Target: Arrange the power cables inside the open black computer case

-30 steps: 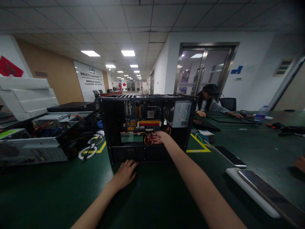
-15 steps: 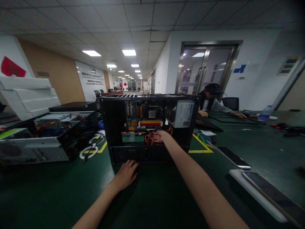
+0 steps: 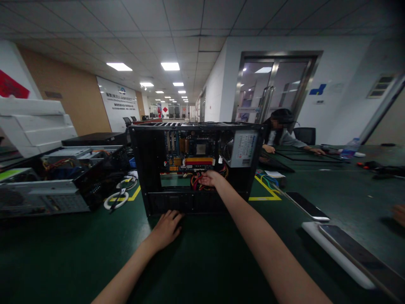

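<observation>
A black computer case (image 3: 171, 203) stands in front of me with its open side facing me. Inside it are a motherboard (image 3: 201, 148) with red and yellow memory slots and, at the upper right, a silver power supply (image 3: 245, 147). Below the board hangs a bundle of red, black and yellow cables (image 3: 195, 181). My right hand (image 3: 211, 179) reaches into the case, its fingers curled at this bundle and closed on the cables. My left hand (image 3: 166, 230) lies on the table with fingers apart, their tips at the lower front edge of the case.
Another opened computer case (image 3: 60, 196) lies at the left, near coiled white cables (image 3: 116, 200). Phones (image 3: 306, 205) and a white flat box (image 3: 335, 253) lie at the right on the green table (image 3: 202, 261). Across it sits a person (image 3: 280, 131) by a water bottle (image 3: 349, 148).
The view has shifted slightly. My right hand stays at the cable bundle with barely any movement, and my left hand keeps its place on the table. A hand shows more at the right edge.
</observation>
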Demonstrator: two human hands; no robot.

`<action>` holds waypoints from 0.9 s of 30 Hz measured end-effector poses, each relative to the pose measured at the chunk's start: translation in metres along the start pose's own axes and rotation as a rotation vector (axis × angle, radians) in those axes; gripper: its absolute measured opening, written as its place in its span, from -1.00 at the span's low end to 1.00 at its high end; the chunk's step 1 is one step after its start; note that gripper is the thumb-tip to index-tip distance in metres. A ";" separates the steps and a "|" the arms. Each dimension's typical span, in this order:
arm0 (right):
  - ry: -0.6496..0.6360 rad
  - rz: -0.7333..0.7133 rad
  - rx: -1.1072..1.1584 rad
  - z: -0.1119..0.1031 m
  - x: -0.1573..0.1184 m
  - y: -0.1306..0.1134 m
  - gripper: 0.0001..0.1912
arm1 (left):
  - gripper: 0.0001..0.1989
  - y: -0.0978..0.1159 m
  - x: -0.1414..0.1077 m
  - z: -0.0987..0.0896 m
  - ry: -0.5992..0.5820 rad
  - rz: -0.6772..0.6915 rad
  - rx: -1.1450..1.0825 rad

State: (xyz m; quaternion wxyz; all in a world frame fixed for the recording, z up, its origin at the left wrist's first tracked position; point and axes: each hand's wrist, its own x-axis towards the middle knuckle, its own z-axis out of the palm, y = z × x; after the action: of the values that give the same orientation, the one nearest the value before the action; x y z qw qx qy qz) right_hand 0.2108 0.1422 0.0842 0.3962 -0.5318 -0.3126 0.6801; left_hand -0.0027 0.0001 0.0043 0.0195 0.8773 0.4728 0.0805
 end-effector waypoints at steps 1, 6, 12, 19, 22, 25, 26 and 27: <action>0.002 0.002 0.012 0.000 0.000 0.000 -0.86 | -0.60 0.000 0.000 0.000 0.002 0.002 -0.002; 0.012 0.014 0.030 -0.001 0.003 0.000 -0.87 | -0.61 0.002 0.000 -0.002 -0.003 -0.005 -0.009; 0.018 -0.001 0.018 0.000 0.006 -0.001 -0.88 | -0.61 0.001 0.000 -0.002 0.001 0.005 -0.013; 0.026 0.006 -0.005 0.000 0.006 -0.001 -0.87 | -0.61 0.003 0.000 -0.005 -0.020 -0.014 -0.014; 0.026 0.014 -0.005 -0.001 0.007 -0.001 -0.88 | -0.60 0.003 0.001 -0.004 -0.021 -0.013 -0.015; 0.030 0.013 0.002 -0.001 0.008 0.000 -0.88 | -0.59 0.003 0.000 -0.005 -0.024 -0.017 -0.018; 0.031 0.011 0.008 -0.001 0.008 0.000 -0.89 | -0.59 0.003 0.000 -0.005 -0.024 -0.018 -0.020; 0.030 0.009 0.015 -0.001 0.008 0.000 -0.89 | -0.59 0.004 0.000 -0.005 -0.022 -0.019 -0.023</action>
State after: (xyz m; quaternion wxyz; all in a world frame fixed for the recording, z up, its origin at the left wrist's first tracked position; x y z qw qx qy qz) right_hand 0.2110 0.1493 0.0800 0.4020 -0.5405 -0.2991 0.6759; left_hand -0.0008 -0.0024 0.0101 0.0355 0.8734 0.4798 0.0758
